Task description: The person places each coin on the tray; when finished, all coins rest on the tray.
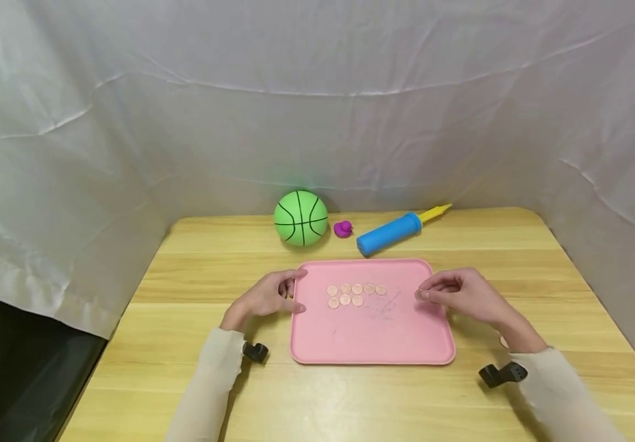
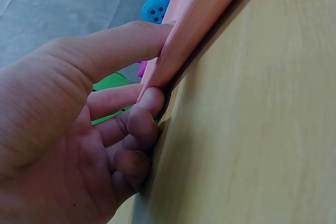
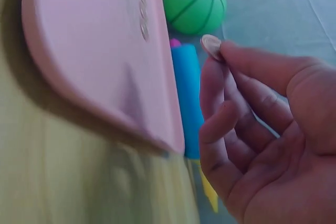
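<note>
A pink tray lies on the table, with several copper-coloured coins in two rows on it. The back row is longer; the front row has three. At the tray's left edge my left hand holds the rim, thumb over it and other fingers curled against its side, as the left wrist view shows. Above the tray's right side, my right hand pinches a coin between thumb and index finger. That coin is held tilted, apart from the tray. Another coin is partly hidden by my right wrist.
Behind the tray are a green ball with black lines, a small purple rubber duck and a blue hand pump with a yellow nozzle. Pale cloth hangs around the back and sides of the wooden table.
</note>
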Action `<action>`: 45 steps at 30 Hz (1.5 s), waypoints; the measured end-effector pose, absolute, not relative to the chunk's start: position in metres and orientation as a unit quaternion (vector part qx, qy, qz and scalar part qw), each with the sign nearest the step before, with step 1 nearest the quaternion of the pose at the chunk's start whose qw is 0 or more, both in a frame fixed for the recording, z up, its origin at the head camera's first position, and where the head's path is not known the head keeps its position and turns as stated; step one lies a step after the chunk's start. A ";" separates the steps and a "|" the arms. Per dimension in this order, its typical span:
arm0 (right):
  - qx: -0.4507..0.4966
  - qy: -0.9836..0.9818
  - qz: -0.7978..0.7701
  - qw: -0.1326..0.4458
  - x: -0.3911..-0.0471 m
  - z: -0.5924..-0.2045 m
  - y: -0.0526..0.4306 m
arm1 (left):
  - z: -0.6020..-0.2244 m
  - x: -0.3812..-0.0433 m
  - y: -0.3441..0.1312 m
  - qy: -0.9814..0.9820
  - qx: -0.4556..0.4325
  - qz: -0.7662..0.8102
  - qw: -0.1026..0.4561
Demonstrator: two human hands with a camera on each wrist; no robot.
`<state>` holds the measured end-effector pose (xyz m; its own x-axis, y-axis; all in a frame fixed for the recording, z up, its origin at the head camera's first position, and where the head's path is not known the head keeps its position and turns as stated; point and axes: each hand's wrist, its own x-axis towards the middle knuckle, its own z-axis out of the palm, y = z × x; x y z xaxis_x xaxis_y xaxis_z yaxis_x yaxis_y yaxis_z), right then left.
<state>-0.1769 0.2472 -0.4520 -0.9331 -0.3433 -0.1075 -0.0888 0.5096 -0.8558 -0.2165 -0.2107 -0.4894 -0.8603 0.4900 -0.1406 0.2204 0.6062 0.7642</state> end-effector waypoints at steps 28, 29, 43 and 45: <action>-0.143 0.854 -0.477 0.149 -0.195 -0.473 0.177 | -0.488 -0.218 -0.212 0.874 0.206 0.405 0.175; -0.143 0.855 -0.476 0.147 -0.195 -0.473 0.175 | -0.489 -0.218 -0.212 0.874 0.205 0.405 0.176; -0.149 0.894 -0.412 0.099 -0.200 -0.478 0.150 | -0.489 -0.218 -0.212 0.873 0.204 0.407 0.175; -0.147 0.895 -0.409 0.098 -0.199 -0.479 0.149 | -0.488 -0.217 -0.212 0.874 0.202 0.405 0.175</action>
<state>-0.1991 0.1492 -0.4785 -0.9379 -0.3424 -0.0553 -0.1824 0.6226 -0.7610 -0.2174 -0.2119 -0.4885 -0.8572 0.4951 -0.1415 0.2118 0.5896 0.7794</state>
